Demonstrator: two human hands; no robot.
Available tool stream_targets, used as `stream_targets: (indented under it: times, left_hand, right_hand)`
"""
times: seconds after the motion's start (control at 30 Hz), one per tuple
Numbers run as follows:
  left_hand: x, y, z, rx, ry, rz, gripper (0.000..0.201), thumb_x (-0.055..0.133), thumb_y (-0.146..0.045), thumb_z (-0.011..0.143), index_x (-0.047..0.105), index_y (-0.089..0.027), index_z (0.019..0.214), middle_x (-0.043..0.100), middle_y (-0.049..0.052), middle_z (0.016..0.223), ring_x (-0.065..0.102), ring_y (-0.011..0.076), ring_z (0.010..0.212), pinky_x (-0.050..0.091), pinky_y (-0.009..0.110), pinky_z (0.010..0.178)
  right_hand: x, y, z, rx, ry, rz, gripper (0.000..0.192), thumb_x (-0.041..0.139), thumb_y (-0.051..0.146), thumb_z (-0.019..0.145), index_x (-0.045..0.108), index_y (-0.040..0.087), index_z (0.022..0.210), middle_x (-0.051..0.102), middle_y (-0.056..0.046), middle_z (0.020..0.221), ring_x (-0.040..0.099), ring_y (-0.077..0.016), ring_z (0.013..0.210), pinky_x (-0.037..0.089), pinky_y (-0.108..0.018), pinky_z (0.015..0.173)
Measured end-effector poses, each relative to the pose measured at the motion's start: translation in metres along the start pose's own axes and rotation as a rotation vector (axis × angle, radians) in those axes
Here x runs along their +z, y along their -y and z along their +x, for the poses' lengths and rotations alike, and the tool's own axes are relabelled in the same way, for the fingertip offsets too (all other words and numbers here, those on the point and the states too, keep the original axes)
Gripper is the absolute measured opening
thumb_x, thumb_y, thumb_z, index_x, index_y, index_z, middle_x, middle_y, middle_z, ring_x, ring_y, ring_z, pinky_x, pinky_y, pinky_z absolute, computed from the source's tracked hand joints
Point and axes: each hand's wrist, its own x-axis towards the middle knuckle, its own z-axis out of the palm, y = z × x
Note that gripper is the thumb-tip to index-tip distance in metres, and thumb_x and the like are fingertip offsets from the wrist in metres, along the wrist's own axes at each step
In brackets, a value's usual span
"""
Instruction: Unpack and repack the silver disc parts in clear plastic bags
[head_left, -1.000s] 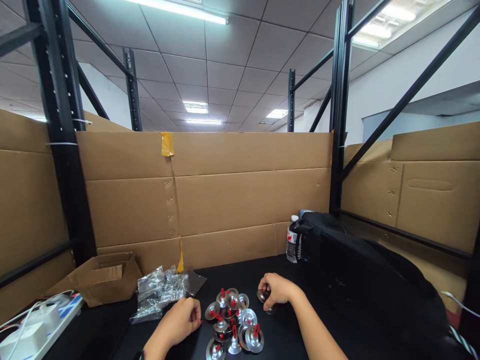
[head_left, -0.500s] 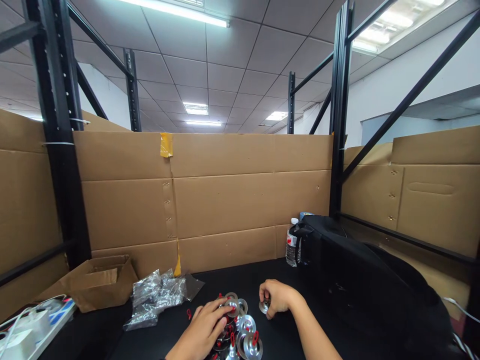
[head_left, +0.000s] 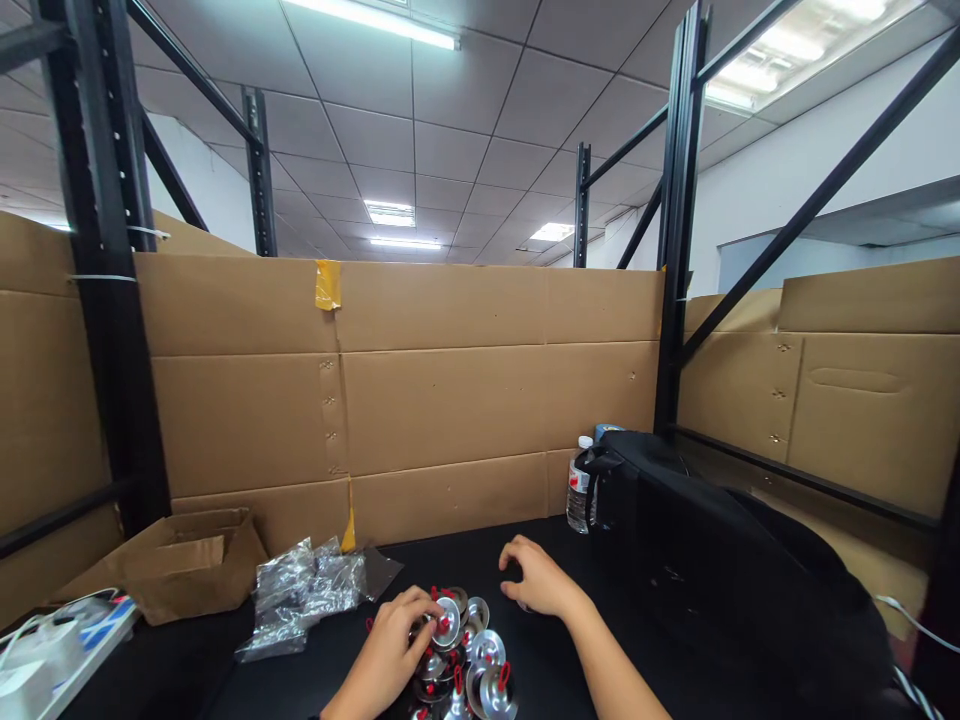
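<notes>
A pile of small shiny metal finger cymbals (head_left: pixel 487 647) with red loops lies on the black table in front of me. My left hand (head_left: pixel 391 640) is at the pile's left side, its fingers curled onto one finger cymbal (head_left: pixel 448 622) at the top. That cymbal is tilted, its face toward me. To the right of the pile, my right hand (head_left: pixel 541 580) hovers low over the table with thumb and fingers apart. Nothing shows between its fingertips. A small glint of metal shows under its palm, mostly hidden.
Crumpled clear plastic bags (head_left: pixel 311 590) and an open cardboard box (head_left: pixel 191 570) lie on the left, beside a power strip (head_left: pixel 90 660). A water bottle (head_left: pixel 580 490) and a large black bag (head_left: pixel 735 590) stand on the right. Cardboard panels (head_left: pixel 450 400) wall the back.
My right hand has let go of the finger cymbal it pinched, opened, and moved slightly left and up. My left hand has drawn back a little, and the cymbal at its fingertips has tilted.
</notes>
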Motion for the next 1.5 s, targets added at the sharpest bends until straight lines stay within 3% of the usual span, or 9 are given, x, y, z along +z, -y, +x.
stream_targets:
  times: [0.13,0.2,0.33,0.43,0.63,0.87,1.03,1.23,1.5]
  left_hand:
    - [0.0,-0.007,0.005,0.01,-0.101,-0.129,0.02,0.06,-0.034,0.092,0.076,-0.022,0.088,0.071,0.008,0.096,0.068,0.0229,0.091,0.051,0.031,0.085]
    - [0.001,-0.007,0.007,-0.01,-0.157,-0.266,0.022,0.062,-0.038,0.092,0.075,-0.021,0.09,0.072,0.009,0.097,0.069,0.0224,0.09,0.053,0.03,0.082]
    - [0.001,-0.007,0.009,-0.093,-0.238,-0.609,0.035,0.073,-0.05,0.082,0.073,-0.017,0.092,0.073,0.009,0.095,0.071,0.0236,0.088,0.058,0.031,0.079]
    - [0.0,-0.014,0.01,-0.14,-0.279,-0.725,0.043,0.079,-0.054,0.074,0.072,-0.015,0.09,0.073,0.009,0.095,0.072,0.0233,0.085,0.059,0.031,0.077]
    - [0.006,-0.029,0.009,-0.104,-0.251,-0.72,0.044,0.075,-0.058,0.078,0.075,-0.014,0.086,0.07,0.009,0.095,0.071,0.0238,0.091,0.058,0.031,0.081]
    - [0.002,-0.025,0.008,-0.031,-0.245,-0.5,0.037,0.071,-0.055,0.084,0.074,-0.018,0.087,0.068,0.01,0.1,0.067,0.0244,0.099,0.055,0.033,0.088]
    - [0.0,-0.032,0.003,-0.012,-0.313,-0.225,0.031,0.058,-0.049,0.093,0.07,-0.021,0.089,0.065,0.011,0.111,0.062,0.0263,0.111,0.049,0.037,0.1]
    - [0.007,-0.02,-0.005,-0.013,-0.115,0.027,0.027,0.053,-0.032,0.092,0.066,-0.022,0.114,0.068,0.011,0.112,0.063,0.0275,0.103,0.051,0.04,0.093]
    - [-0.017,-0.046,-0.001,0.026,-0.092,-0.128,0.023,0.048,-0.039,0.099,0.062,-0.021,0.091,0.071,0.005,0.087,0.068,0.0197,0.083,0.051,0.027,0.079]
  right_hand:
    - [0.016,0.035,0.0,-0.156,-0.042,0.246,0.027,0.072,0.015,0.072,0.071,0.022,0.098,0.065,-0.004,0.103,0.062,-0.0183,0.095,0.048,-0.027,0.08]
    - [0.027,0.049,-0.001,-0.175,0.036,0.435,0.038,0.075,0.02,0.073,0.07,0.023,0.11,0.066,-0.005,0.11,0.064,-0.0178,0.091,0.049,-0.026,0.072]
    - [0.045,0.062,-0.003,-0.155,0.225,0.905,0.051,0.081,0.036,0.076,0.067,0.023,0.124,0.068,-0.008,0.119,0.068,-0.0143,0.081,0.052,-0.028,0.073]
    - [0.051,0.063,-0.003,-0.149,0.229,1.068,0.066,0.091,0.037,0.064,0.067,0.026,0.125,0.066,-0.007,0.125,0.068,-0.0114,0.073,0.053,-0.027,0.071]
    - [0.061,0.069,-0.002,-0.08,0.163,1.174,0.062,0.094,0.042,0.061,0.074,0.022,0.116,0.069,-0.002,0.095,0.068,-0.0143,0.073,0.054,-0.03,0.072]
    - [0.066,0.084,-0.007,0.054,0.104,1.268,0.058,0.095,0.042,0.059,0.078,0.024,0.112,0.061,-0.005,0.115,0.069,-0.0151,0.077,0.06,-0.034,0.072]
    - [0.061,0.088,-0.007,-0.048,0.043,1.147,0.05,0.092,0.042,0.063,0.079,0.023,0.106,0.065,-0.006,0.109,0.068,-0.018,0.086,0.057,-0.035,0.08]
    - [0.054,0.083,-0.007,-0.166,-0.034,0.724,0.043,0.091,0.037,0.061,0.079,0.024,0.1,0.063,-0.004,0.099,0.061,-0.0153,0.077,0.05,-0.025,0.064]
    - [0.037,0.088,-0.01,-0.242,-0.047,0.535,0.039,0.086,0.03,0.067,0.076,0.026,0.104,0.065,-0.003,0.098,0.061,-0.0169,0.083,0.049,-0.027,0.072]
